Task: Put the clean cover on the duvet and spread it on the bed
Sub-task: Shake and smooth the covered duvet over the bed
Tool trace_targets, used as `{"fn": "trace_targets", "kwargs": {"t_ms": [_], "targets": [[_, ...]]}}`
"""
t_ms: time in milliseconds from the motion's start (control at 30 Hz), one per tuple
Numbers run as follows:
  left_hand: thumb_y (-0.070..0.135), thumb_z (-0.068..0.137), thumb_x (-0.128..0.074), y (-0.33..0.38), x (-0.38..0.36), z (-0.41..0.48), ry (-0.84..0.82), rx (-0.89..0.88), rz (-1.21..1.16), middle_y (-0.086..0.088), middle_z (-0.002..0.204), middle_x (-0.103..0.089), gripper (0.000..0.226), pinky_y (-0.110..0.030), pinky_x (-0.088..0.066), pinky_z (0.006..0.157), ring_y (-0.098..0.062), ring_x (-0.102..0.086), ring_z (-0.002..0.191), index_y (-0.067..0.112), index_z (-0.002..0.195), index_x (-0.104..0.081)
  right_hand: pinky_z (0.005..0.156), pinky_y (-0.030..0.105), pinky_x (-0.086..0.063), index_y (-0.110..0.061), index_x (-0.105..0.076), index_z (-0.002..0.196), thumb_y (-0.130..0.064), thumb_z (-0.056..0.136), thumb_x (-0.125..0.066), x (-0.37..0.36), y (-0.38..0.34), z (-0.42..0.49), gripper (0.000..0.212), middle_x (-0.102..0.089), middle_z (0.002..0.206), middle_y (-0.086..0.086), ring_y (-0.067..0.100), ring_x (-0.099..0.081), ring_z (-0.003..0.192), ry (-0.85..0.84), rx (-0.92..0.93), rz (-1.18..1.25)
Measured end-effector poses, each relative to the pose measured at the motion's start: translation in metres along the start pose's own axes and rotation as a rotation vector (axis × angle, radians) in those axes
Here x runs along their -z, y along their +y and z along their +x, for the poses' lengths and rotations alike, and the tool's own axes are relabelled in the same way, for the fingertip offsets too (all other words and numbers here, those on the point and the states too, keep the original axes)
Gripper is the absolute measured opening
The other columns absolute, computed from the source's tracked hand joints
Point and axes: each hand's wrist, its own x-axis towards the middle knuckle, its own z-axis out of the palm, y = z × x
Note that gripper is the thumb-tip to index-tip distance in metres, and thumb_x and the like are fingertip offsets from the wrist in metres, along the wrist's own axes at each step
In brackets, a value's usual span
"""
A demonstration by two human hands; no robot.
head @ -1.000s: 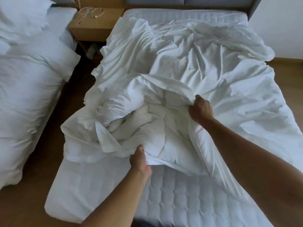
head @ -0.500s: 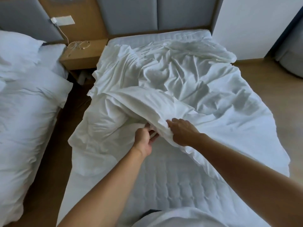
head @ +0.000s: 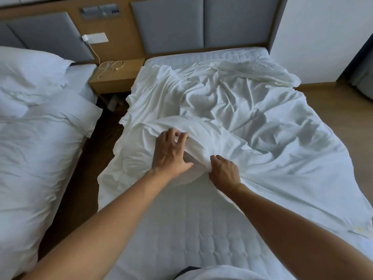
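- Clearly, on my feed, the bed (head: 181, 229) with its quilted white mattress fills the middle of the view, and its near half is bare.
- The crumpled white fabric duvet cover (head: 252, 128) lies over the bed's far half and right side, spilling past the bed's right edge above the light wooden floor (head: 343, 110).
- The puffy white duvet (head: 131, 164) shows at the bed's left edge, partly under a rolled fold of the duvet cover. I cannot tell how far inside it reaches.
- The left hand (head: 171, 152) sits on that fold near the bed's middle. Its fingers (head: 169, 136) are bent over the top of the roll and the thumb is stretched along beneath it, so I read it as gripping the duvet cover.
- The right hand (head: 225, 173) is just right of the left hand, knuckles up, with its fingers curled tight and pinching the duvet cover's edge just above the bare mattress.
- Both bare forearms reach in from the bed's foot.
- Left of the bed's head stands a light wooden nightstand (head: 117, 77) with a coiled white cable (head: 111, 65) on top.
- Beyond the bed's head are grey padded headboard panels (head: 173, 23).
- Further left of the bed, across a dark strip of floor, is a second bed with rumpled white bedding (head: 40, 138).
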Motion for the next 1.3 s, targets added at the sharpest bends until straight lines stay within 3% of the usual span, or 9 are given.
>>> {"fn": "trace_targets", "kwargs": {"t_ms": [67, 133, 367, 667, 767, 833, 900, 1133, 1300], "targets": [[0.079, 0.045, -0.079, -0.018, 0.009, 0.018, -0.246, -0.074, 0.268, -0.018, 0.158, -0.01, 0.141, -0.063, -0.006, 0.12, -0.043, -0.011, 0.149, 0.028, 0.158, -0.011, 0.056, 0.035, -0.034, -0.006, -0.058, 0.089, -0.007, 0.078, -0.061, 0.012, 0.004, 0.004, 0.012, -0.063, 0.084, 0.012, 0.042, -0.062, 0.072, 0.015, 0.068, -0.009], [0.088, 0.047, -0.071, -0.018, 0.004, 0.028, -0.428, -0.142, 0.368, -0.018, 0.163, -0.003, 0.149, -0.065, 0.01, 0.118, -0.041, 0.0, 0.153, 0.026, 0.16, 0.004, 0.052, 0.034, -0.034, -0.005, -0.057, 0.081, -0.004, 0.073, -0.065, 0.023, 0.002, 0.007, 0.011, -0.062, 0.075, 0.013, 0.043, -0.06, 0.063, 0.039, 0.128, -0.028], [0.037, 0.084, -0.065, 0.023, -0.046, 0.008, -0.235, -0.036, 0.112, -0.007, 0.118, -0.061, 0.047, -0.038, -0.041, 0.102, -0.028, -0.06, 0.109, 0.014, 0.123, -0.052, 0.043, 0.025, -0.026, -0.006, -0.056, 0.065, -0.001, 0.054, -0.081, 0.044, 0.004, 0.005, 0.027, -0.054, 0.055, 0.005, 0.035, -0.051, 0.04, 0.147, 0.219, -0.147], [0.038, 0.077, -0.064, -0.031, -0.055, -0.065, 0.062, -0.076, -0.21, -0.006, 0.118, -0.055, 0.047, -0.041, -0.038, 0.092, -0.028, -0.053, 0.106, 0.017, 0.119, -0.06, 0.036, 0.026, -0.034, -0.006, -0.053, 0.059, 0.004, 0.05, -0.085, 0.03, 0.002, -0.01, 0.035, -0.049, 0.048, 0.005, 0.033, -0.048, 0.033, 0.099, 0.324, -0.25], [0.058, 0.09, -0.058, -0.108, -0.065, -0.115, 0.263, 0.713, -0.399, -0.011, 0.136, -0.052, 0.053, -0.046, -0.04, 0.1, -0.031, -0.048, 0.122, 0.021, 0.128, -0.062, 0.044, 0.024, -0.029, -0.006, -0.054, 0.062, -0.001, 0.058, -0.084, 0.021, 0.001, -0.013, 0.031, -0.053, 0.051, 0.005, 0.034, -0.054, 0.038, 0.038, 0.25, -0.31], [0.073, 0.089, -0.05, -0.162, -0.077, -0.145, -0.026, 1.42, -0.818, -0.013, 0.15, -0.042, 0.073, -0.058, -0.038, 0.109, -0.04, -0.041, 0.134, 0.024, 0.143, -0.05, 0.05, 0.026, -0.032, -0.013, -0.059, 0.072, -0.013, 0.074, -0.074, 0.006, -0.005, -0.015, 0.014, -0.063, 0.063, 0.001, 0.034, -0.064, 0.055, -0.056, 0.178, -0.442], [0.08, 0.083, -0.053, -0.202, -0.097, -0.17, -0.221, 1.733, -1.39, -0.008, 0.158, -0.036, 0.089, -0.067, -0.032, 0.112, -0.043, -0.036, 0.142, 0.026, 0.153, -0.036, 0.054, 0.028, -0.04, -0.023, -0.062, 0.085, -0.021, 0.086, -0.059, -0.014, -0.009, -0.022, 0.004, -0.07, 0.078, -0.005, 0.025, -0.071, 0.072, -0.212, 0.136, -0.572], [0.073, 0.082, -0.063, -0.245, -0.206, -0.203, -0.346, 1.775, -2.065, -0.015, 0.139, -0.06, 0.081, -0.06, -0.038, 0.111, -0.039, -0.054, 0.13, 0.019, 0.143, -0.054, 0.088, 0.021, -0.05, -0.04, -0.062, 0.121, -0.031, 0.097, -0.033, -0.115, 0.041, -0.078, 0.038, -0.064, 0.123, -0.019, 0.002, -0.063, 0.112, -0.562, 0.139, -0.729], [0.005, 0.083, -0.068, -0.25, -0.22, -0.206, 0.205, 1.78, -1.53, -0.016, 0.1, -0.073, 0.028, -0.035, -0.06, 0.068, -0.036, -0.071, 0.097, 0.001, 0.11, -0.066, 0.087, 0.025, -0.056, -0.035, -0.067, 0.117, -0.03, 0.097, -0.041, -0.142, 0.048, -0.092, 0.033, -0.07, 0.109, -0.016, 0.006, -0.067, 0.106, -0.666, 0.035, -0.9]]}}
